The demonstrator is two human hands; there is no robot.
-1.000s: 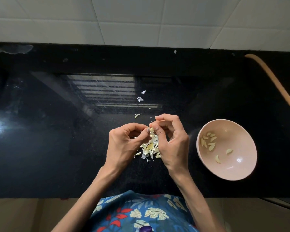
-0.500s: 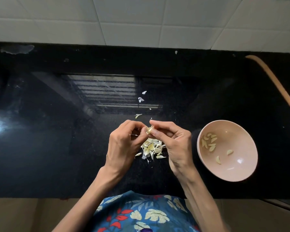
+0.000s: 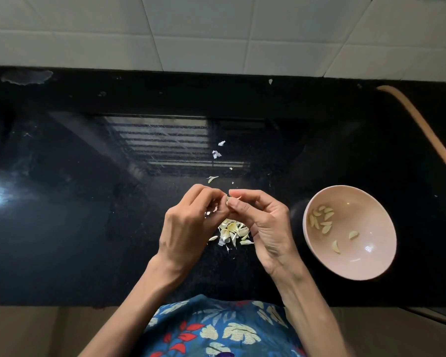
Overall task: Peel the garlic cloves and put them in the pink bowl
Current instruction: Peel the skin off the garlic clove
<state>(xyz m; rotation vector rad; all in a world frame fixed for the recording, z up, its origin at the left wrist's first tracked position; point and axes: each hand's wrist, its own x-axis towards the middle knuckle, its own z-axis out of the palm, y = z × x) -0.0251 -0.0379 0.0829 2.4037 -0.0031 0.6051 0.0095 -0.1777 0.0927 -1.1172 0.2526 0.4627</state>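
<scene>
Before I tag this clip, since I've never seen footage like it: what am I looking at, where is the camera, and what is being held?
There is no machine here, only a person's two bare hands. The camera sits on the person's head and looks forward and down, so the arms enter from the bottom edge and the wide lens bends the scene. The left hand and the right hand meet above a black counter and together pinch a small garlic clove at their fingertips. Under them lies a pile of peels, with a few stray scraps farther back. To the right stands a pink bowl holding peeled cloves. White tiles line the wall behind.
</scene>
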